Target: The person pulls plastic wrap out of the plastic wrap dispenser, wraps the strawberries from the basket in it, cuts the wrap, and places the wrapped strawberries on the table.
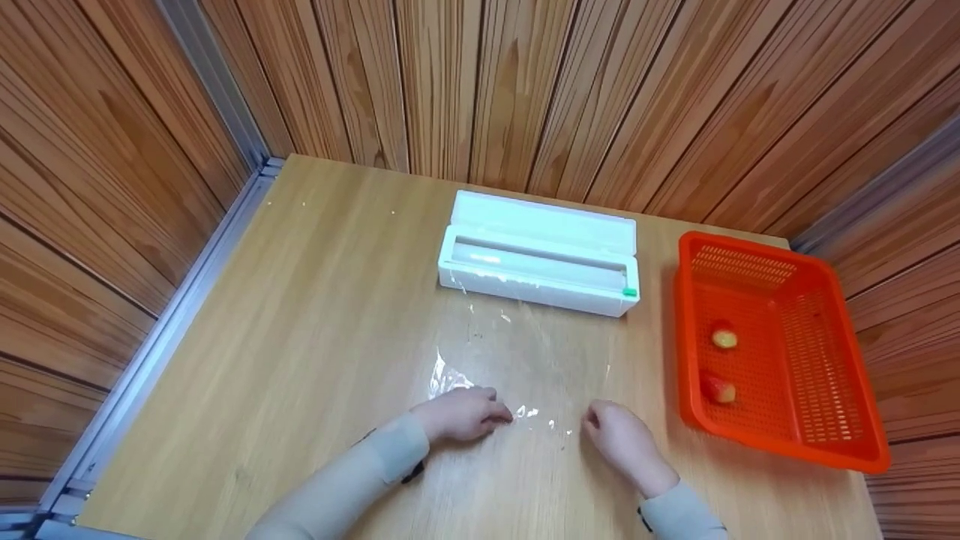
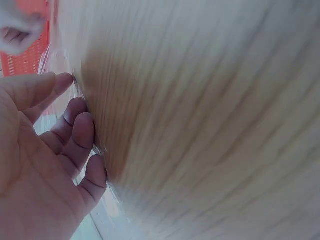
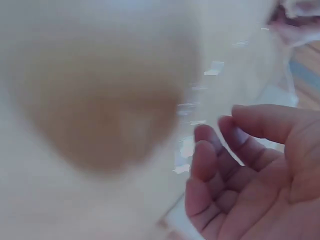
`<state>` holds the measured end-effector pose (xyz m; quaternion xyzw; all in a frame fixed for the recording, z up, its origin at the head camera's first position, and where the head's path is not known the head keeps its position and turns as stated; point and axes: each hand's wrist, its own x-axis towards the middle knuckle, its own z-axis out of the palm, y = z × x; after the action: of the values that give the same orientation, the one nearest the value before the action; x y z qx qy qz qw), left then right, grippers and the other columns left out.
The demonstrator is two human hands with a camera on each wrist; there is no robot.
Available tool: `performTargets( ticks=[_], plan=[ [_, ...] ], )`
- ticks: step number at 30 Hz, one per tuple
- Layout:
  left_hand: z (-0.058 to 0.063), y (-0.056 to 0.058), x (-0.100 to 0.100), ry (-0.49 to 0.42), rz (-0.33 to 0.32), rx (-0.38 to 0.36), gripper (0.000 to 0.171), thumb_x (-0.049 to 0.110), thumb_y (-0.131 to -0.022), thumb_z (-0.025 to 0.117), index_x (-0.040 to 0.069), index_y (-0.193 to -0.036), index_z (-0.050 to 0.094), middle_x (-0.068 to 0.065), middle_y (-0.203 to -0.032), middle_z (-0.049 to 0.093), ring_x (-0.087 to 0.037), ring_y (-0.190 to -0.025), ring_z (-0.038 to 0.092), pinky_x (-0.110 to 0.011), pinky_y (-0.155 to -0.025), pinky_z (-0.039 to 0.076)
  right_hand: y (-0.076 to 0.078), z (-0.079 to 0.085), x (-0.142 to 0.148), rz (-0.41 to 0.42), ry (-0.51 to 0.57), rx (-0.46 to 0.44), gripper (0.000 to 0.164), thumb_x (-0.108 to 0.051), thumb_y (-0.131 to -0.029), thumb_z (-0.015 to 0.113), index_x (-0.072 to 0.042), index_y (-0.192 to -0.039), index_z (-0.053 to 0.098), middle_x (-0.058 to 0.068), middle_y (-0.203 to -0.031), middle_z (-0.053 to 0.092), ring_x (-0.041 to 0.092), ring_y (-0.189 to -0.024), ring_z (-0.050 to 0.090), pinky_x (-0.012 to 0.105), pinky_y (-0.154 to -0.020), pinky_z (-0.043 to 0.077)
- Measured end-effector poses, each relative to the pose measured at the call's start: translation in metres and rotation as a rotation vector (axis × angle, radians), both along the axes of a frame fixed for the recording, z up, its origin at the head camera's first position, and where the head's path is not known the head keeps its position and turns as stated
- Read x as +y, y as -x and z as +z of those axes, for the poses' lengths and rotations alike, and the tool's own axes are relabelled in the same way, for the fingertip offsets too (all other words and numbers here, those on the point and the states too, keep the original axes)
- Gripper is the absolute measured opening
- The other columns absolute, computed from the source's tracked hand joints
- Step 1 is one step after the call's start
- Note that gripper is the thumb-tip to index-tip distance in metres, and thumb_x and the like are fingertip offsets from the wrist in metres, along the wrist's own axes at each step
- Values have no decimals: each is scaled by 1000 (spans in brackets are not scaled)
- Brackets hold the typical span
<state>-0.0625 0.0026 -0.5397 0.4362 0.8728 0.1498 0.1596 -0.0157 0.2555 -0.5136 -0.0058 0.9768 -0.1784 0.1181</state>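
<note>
A thin clear sheet of cling film reaches over the wooden table from a white cling film box toward both hands. My left hand pinches the near edge of the film between thumb and index finger, its other fingers loosely bent along that edge. Off to the right, my right hand has its thumb and index finger together at the film's near right corner, the other fingers curled. Glints of film show beside its fingertips in the right wrist view. The box lid stands raised, with the roll inside.
An orange plastic basket stands at the right of the table, holding two small red-and-yellow fruits. A green slider sits at the box's right end. Wood-patterned panels enclose the table's back and sides.
</note>
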Motion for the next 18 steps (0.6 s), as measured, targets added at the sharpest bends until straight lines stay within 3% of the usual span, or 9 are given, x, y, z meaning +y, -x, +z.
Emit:
performTargets(
  ticks=[4,8,12,18],
  plan=[
    [0,-1,1,5,16,-7,27,25,-87,51,29,-113,57,5,-95,55,-10,-86,54,-26,-78,45,9,-3,-23,95,142,19,4,-16,-82,58,-14,-79,56,-4,-70,53,9,-63,46,24,-57,39],
    [-4,-2,3,0,22,-16,27,25,-87,51,30,-113,57,6,-97,56,-10,-87,55,-25,-78,44,14,-17,-33,150,204,-33,7,-13,-83,55,-14,-76,54,-4,-69,50,8,-61,44,21,-53,37],
    [-6,-3,4,2,31,-9,27,26,-86,51,32,-112,57,5,-94,55,-11,-85,54,-25,-76,44,14,-24,-29,114,204,-45,9,-11,-82,55,-14,-73,53,-4,-68,49,8,-61,43,20,-52,35],
    [-5,-2,3,28,41,1,28,28,-86,51,34,-114,55,5,-97,54,-12,-87,53,-28,-79,43,8,-21,-13,14,230,-65,11,-13,-82,56,-13,-72,54,-3,-65,49,9,-59,43,21,-53,35]
  ],
)
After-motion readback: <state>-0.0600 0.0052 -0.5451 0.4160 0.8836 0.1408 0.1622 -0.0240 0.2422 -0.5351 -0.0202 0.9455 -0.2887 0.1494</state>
